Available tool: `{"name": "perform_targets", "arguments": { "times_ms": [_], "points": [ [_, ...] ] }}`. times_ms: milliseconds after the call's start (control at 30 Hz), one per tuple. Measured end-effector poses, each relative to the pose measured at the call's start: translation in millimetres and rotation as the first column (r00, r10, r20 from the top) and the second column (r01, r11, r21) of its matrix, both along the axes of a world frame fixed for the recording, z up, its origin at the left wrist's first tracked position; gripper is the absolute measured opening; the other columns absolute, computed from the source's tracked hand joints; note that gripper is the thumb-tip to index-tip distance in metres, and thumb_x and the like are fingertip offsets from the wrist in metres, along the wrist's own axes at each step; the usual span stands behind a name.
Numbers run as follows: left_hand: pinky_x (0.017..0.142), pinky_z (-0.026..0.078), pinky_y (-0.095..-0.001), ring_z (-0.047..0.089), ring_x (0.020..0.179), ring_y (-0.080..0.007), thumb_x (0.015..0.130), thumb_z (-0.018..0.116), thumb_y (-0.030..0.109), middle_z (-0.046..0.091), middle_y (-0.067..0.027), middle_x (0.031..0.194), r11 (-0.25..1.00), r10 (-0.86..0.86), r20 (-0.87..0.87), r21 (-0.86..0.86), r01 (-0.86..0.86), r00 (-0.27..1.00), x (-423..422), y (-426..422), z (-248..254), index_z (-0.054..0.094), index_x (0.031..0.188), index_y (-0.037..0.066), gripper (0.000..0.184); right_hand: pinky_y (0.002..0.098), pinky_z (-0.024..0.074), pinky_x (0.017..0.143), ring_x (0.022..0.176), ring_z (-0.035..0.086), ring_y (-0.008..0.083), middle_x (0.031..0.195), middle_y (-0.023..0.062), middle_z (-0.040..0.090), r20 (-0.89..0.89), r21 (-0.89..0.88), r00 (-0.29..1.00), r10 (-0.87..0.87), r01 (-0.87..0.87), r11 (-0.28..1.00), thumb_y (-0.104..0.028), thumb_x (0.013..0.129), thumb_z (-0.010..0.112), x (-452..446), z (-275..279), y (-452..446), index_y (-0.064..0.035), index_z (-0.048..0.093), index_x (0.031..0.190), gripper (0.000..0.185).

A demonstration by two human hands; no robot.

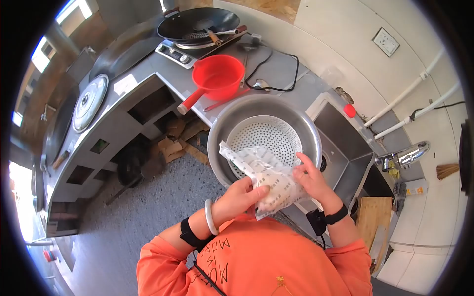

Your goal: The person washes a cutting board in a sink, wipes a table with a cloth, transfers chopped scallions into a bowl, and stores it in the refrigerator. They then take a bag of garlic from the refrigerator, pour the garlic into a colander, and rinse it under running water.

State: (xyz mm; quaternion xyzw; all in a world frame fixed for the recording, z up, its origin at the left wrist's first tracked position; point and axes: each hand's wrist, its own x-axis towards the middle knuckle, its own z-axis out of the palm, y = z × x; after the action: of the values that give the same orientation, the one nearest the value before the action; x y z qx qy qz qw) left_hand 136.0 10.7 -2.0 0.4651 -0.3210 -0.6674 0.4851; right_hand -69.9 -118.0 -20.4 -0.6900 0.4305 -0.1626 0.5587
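A clear plastic bag (279, 190) printed with small dark marks, with something pale inside, hangs tilted over the near rim of a large steel basin (216, 143). My left hand (242, 197) grips the bag's lower left side, thumb on top. On its right edge, my right hand (313, 182) holds the bag with its lower fingers, while one finger points up and away. Inside the basin sits a white perforated colander (264, 133), partly covered by the bag. What the pale contents are, I cannot make out.
Beyond the basin lies a red plastic dipper (217, 76). A black wok (197, 24) stands on an induction cooker (175, 55) at the back. To the right are a steel sink (338, 130), a faucet (405, 155) and a wooden board (374, 219). A metal lid (90, 103) lies left.
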Motion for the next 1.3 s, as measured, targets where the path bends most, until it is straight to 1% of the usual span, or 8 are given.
{"name": "perform_targets", "arguments": {
  "times_ms": [100, 167, 400, 767, 900, 967, 1133, 1300],
  "points": [
    [0.043, 0.043, -0.0211, 0.053, 0.053, -0.0085, 0.086, 0.052, 0.035, 0.059, -0.0060, 0.077, 1.000, -0.011, -0.058, 0.006, 0.011, 0.998, 5, -19, -1, 0.051, 0.103, -0.003, 0.042, 0.0333, 0.0410, 0.086, 0.102, 0.050, 0.0211, 0.114, 0.0134, 0.051, -0.008, 0.054, 0.993, 0.115, -0.115, 0.992, -0.034, 0.080, 0.059, -4, 27, 10, -0.0083, 0.037, 0.130, 0.061],
    [0.038, 0.041, -0.0204, 0.051, 0.047, -0.0086, 0.087, 0.049, 0.039, 0.058, -0.0055, 0.074, 1.000, -0.007, -0.097, 0.014, 0.009, 0.995, 5, -32, 0, 0.052, 0.101, -0.002, 0.043, 0.0336, 0.0439, 0.082, 0.095, 0.055, 0.0271, 0.118, 0.0154, 0.048, -0.035, -0.436, 0.922, 0.386, -0.362, 0.824, -0.027, 0.075, 0.065, -6, 30, 13, -0.0091, 0.035, 0.131, 0.066],
    [0.049, 0.045, -0.0261, 0.057, 0.057, -0.0162, 0.091, 0.039, 0.041, 0.060, -0.0084, 0.078, 0.997, 0.071, -0.210, 0.034, -0.065, 0.975, -1, -67, 48, 0.053, 0.100, 0.001, 0.043, 0.0368, 0.0411, 0.055, 0.065, 0.052, 0.0361, 0.071, 0.0185, 0.051, 0.129, -0.576, 0.989, -0.077, 0.138, 0.806, -0.013, 0.077, 0.058, 17, 44, 12, 0.0006, 0.053, 0.083, 0.016],
    [0.057, 0.046, -0.0249, 0.060, 0.072, -0.0177, 0.087, 0.053, 0.028, 0.055, -0.0106, 0.092, 0.971, 0.146, -0.089, -0.178, -0.160, 0.985, 20, -58, 39, 0.038, 0.113, -0.002, 0.042, 0.0363, 0.0369, 0.051, 0.057, 0.045, 0.0329, 0.064, 0.0157, 0.045, 0.105, -0.670, 0.993, 0.054, 0.030, 0.741, -0.014, 0.082, 0.056, 33, 74, -23, 0.0002, 0.047, 0.072, 0.019],
    [0.058, 0.046, -0.0243, 0.057, 0.072, -0.0127, 0.075, 0.064, 0.010, 0.057, -0.0078, 0.084, 0.884, 0.326, 0.215, -0.414, -0.217, 0.921, 21, -75, 33, 0.040, 0.109, 0.000, 0.043, 0.0380, 0.0373, 0.051, 0.057, 0.047, 0.0338, 0.063, 0.0155, 0.046, 0.017, -0.724, 0.997, 0.076, -0.040, 0.689, -0.017, 0.081, 0.057, 38, 78, -31, -0.0008, 0.048, 0.071, 0.022],
    [0.056, 0.044, -0.0250, 0.056, 0.067, -0.0099, 0.074, 0.064, 0.008, 0.058, -0.0063, 0.074, 0.833, 0.493, 0.565, -0.526, -0.171, 0.662, 28, -87, 29, 0.046, 0.102, 0.001, 0.033, 0.0388, 0.0374, 0.051, 0.057, 0.048, 0.0344, 0.063, 0.0155, 0.047, -0.054, -0.748, 0.993, 0.105, -0.110, 0.655, -0.019, 0.081, 0.057, 40, 76, -33, -0.0010, 0.049, 0.070, 0.022],
    [0.054, 0.043, -0.0325, 0.052, 0.056, -0.0294, 0.074, 0.057, 0.005, 0.055, -0.0166, 0.066, 0.750, 0.483, 0.550, -0.661, 0.002, 0.681, 22, -103, 50, 0.053, 0.076, -0.001, 0.007, 0.0391, 0.0403, 0.053, 0.060, 0.053, 0.0346, 0.069, 0.0173, 0.054, -0.057, -0.716, 0.998, 0.002, -0.042, 0.697, -0.023, 0.078, 0.061, 39, 73, -27, -0.0011, 0.055, 0.081, 0.023],
    [0.058, 0.042, -0.0293, 0.049, 0.059, -0.0221, 0.075, 0.058, 0.005, 0.054, -0.0138, 0.069, 0.744, 0.393, 0.663, -0.636, 0.203, 0.637, 17, -108, 63, 0.056, 0.088, 0.001, 0.014, 0.0334, 0.0446, 0.056, 0.062, 0.057, 0.0304, 0.075, 0.0151, 0.060, -0.144, -0.676, 0.983, -0.112, -0.015, 0.736, -0.019, 0.078, 0.060, 43, 72, -26, -0.0017, 0.059, 0.093, 0.023]
  ]
}}
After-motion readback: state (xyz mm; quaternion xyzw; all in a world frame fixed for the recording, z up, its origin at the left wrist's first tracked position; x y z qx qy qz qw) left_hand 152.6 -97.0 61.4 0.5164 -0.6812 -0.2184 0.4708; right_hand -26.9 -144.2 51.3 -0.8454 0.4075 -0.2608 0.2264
